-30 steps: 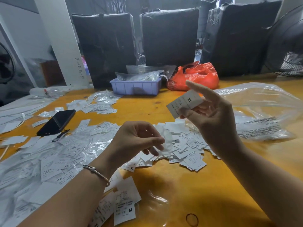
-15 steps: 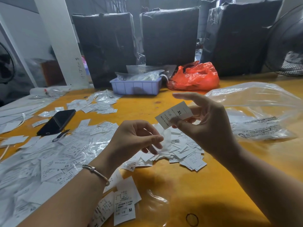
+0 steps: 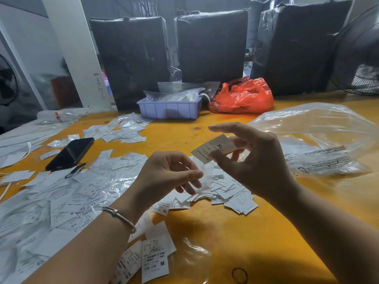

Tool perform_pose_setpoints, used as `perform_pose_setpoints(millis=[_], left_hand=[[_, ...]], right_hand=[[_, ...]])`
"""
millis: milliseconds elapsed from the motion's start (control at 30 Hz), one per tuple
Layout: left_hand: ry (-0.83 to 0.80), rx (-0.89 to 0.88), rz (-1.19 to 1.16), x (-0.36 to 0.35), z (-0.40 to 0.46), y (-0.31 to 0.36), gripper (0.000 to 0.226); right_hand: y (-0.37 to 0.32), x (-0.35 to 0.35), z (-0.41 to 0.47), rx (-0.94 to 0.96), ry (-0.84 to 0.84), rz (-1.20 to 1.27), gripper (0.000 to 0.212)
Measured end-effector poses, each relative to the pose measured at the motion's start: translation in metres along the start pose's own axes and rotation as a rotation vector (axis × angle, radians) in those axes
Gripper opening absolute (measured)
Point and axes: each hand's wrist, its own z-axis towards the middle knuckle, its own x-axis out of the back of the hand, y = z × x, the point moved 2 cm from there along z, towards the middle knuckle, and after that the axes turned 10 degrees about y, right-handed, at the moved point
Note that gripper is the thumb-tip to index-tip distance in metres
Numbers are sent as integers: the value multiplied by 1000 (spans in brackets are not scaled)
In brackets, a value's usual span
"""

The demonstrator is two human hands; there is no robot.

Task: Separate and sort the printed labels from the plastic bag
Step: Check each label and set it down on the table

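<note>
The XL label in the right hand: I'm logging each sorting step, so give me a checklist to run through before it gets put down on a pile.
1. XL label held firmly: ok, the right hand pinches it between thumb and fingers.
2. Size readable: ok, "XL" faces the camera.
3. Single label, not several stuck together: cannot tell.
4. Matching pile within view: ok, the center pile shows an XL label at its near edge.
5. Left hand free to help: cannot tell, its fingertips meet at a thin clear film.
6. Clear plastic bag out of the way: ok, it lies to the right.
</note>
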Motion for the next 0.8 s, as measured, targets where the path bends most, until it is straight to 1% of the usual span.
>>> perform_pose_setpoints(millis=[267,500,633,733,800], left_hand=[[-7,-13,24,0,-1,3,26],[-23,-8,20,1,-1,1,19],[-34,-3,18,1,-2,1,25],[-49,5,15,0,-2,0,26],[-48,9,11,0,-1,0,28]], right_hand=[[6,-2,0,-8,-56,-102,40],[11,-1,3,-44,-99,-106,33],[11,-3,1,-66,-166,-21,24],[12,-5,0,-40,-207,-65,20],[13,-5,0,-30,-184,-88,16]])
